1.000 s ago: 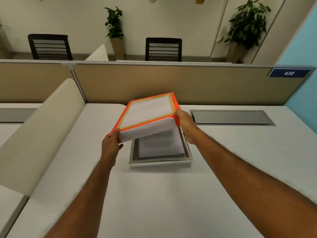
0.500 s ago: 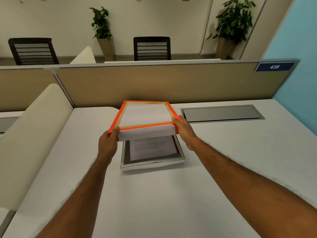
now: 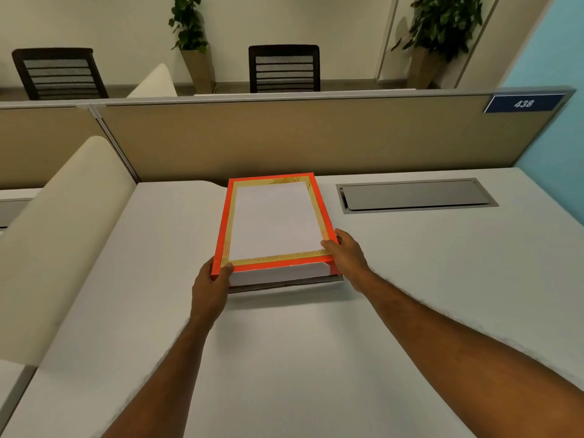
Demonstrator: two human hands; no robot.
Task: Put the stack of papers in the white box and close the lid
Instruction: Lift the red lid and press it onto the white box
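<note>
Left hand [image 3: 211, 287] and right hand [image 3: 347, 254] grip the lid [image 3: 274, 221] at its near corners, to seat it squarely on the box [image 3: 284, 283].

- Pretty evenly lit, soft indoor light from above, nothing harsh anywhere.
- The desk [image 3: 410, 279] reads pale grey-white with a slightly dim, warm cast.
- Soft shadow pools on the desk right in front of the lid [image 3: 275, 222], and fuzzy shadows run under both forearms.
- The lid's white centre is bright but not blown out; no real glare, just a dull sheen on the metal cable hatch [image 3: 417, 196].
- Wide-angle warp is obvious: the partition [image 3: 284, 137] top bows and the desk edges curve.
- Overall a bit soft and compressed; arm outlines look smeary, and the plants [image 3: 442, 23] are mushy.
</note>
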